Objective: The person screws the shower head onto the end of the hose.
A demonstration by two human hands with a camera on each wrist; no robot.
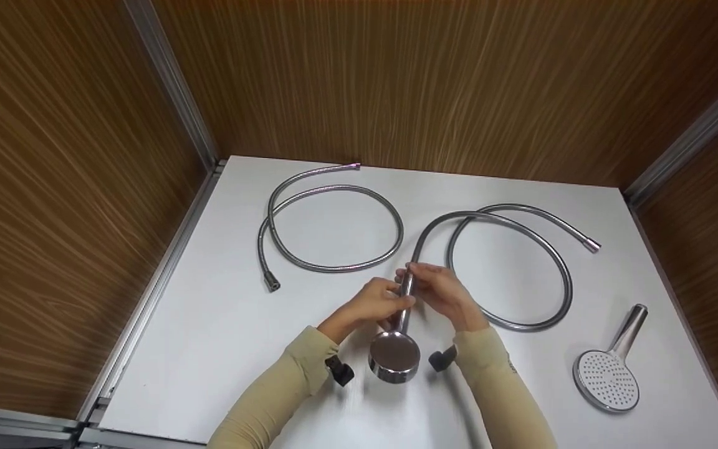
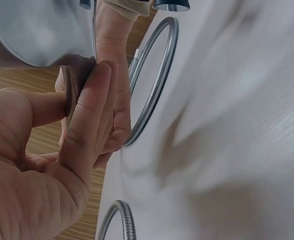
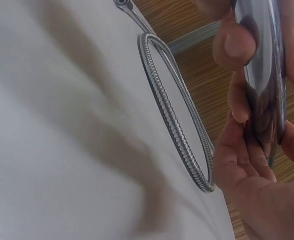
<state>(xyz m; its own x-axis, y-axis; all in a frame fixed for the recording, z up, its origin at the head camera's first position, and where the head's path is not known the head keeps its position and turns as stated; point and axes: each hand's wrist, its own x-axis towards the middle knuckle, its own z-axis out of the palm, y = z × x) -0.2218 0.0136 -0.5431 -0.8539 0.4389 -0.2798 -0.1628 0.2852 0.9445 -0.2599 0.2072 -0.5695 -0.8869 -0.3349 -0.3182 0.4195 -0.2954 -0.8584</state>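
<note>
A chrome shower head [image 1: 394, 355] hangs over the near middle of the white table, its round end toward me. My left hand [image 1: 376, 302] grips its handle, thumb on top and fingers beneath, as the left wrist view also shows. At the handle's far end my right hand [image 1: 441, 290] pinches the joint where a smooth grey shower hose [image 1: 508, 219] meets it. That hose runs off to the right in a loop, its free end lying on the table. In the right wrist view both hands close round the shiny handle [image 3: 261, 65]; the joint is hidden by fingers.
On the left lies a coiled ribbed metal shower hose [image 1: 334, 269], both ends loose. A second shower head [image 1: 608, 377] rests at the right, its white spray face up. Wood-grain panels [image 1: 396, 81] with metal rails [image 1: 178, 87] enclose the white table [image 1: 222, 349] on several sides.
</note>
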